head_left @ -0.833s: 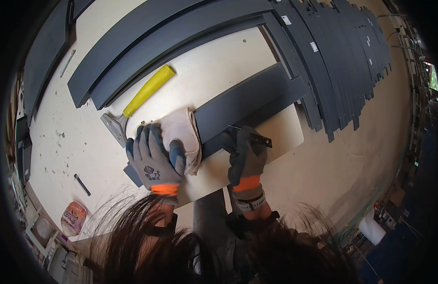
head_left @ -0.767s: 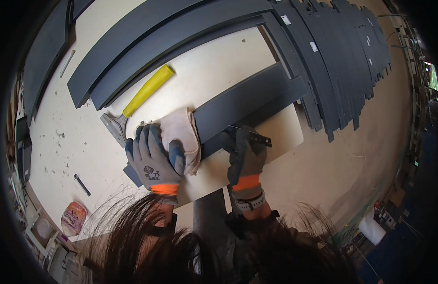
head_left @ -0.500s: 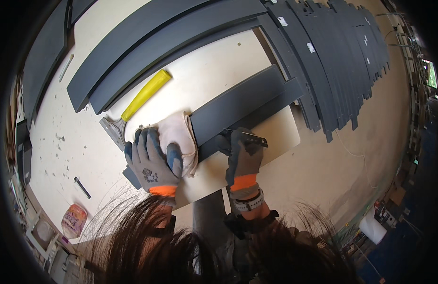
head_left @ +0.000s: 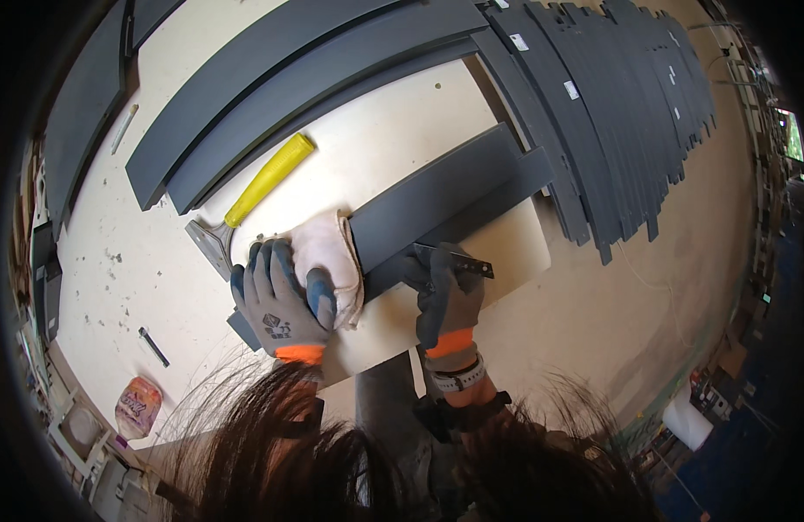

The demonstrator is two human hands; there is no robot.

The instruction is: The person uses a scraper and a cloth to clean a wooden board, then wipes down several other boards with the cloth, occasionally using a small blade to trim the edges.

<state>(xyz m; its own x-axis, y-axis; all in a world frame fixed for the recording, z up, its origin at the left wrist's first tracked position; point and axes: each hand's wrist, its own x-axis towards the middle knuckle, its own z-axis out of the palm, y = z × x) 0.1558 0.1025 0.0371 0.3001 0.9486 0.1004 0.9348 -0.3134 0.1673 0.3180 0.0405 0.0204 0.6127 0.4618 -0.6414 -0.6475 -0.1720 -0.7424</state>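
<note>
My left hand (head_left: 280, 300), in a grey and blue work glove with an orange cuff, grips a folded pale pink cloth (head_left: 322, 246). Its fingers bend over the left part of the cloth, and the thumb presses nearer the middle. Cloth and hand rest on long dark grey boards (head_left: 437, 191) lying at a slant, one overlapping the other. On the boards' near edge is my right hand (head_left: 445, 291), gloved alike and closed around a thin black tool, perhaps a cutter knife (head_left: 473, 264). The tool's holed end sticks out to the right; its working tip is mostly hidden.
A scraper with a yellow handle (head_left: 270, 180) lies beyond my left hand. More dark boards (head_left: 332, 70) curve along the far side, and many narrow strips (head_left: 619, 122) are lined up at right. A small black stick (head_left: 154, 346) and a colourful packet (head_left: 138, 407) lie at left.
My right hand has shifted slightly, and the black tool in it has turned a little. My left hand stays on the cloth, almost unmoved.
</note>
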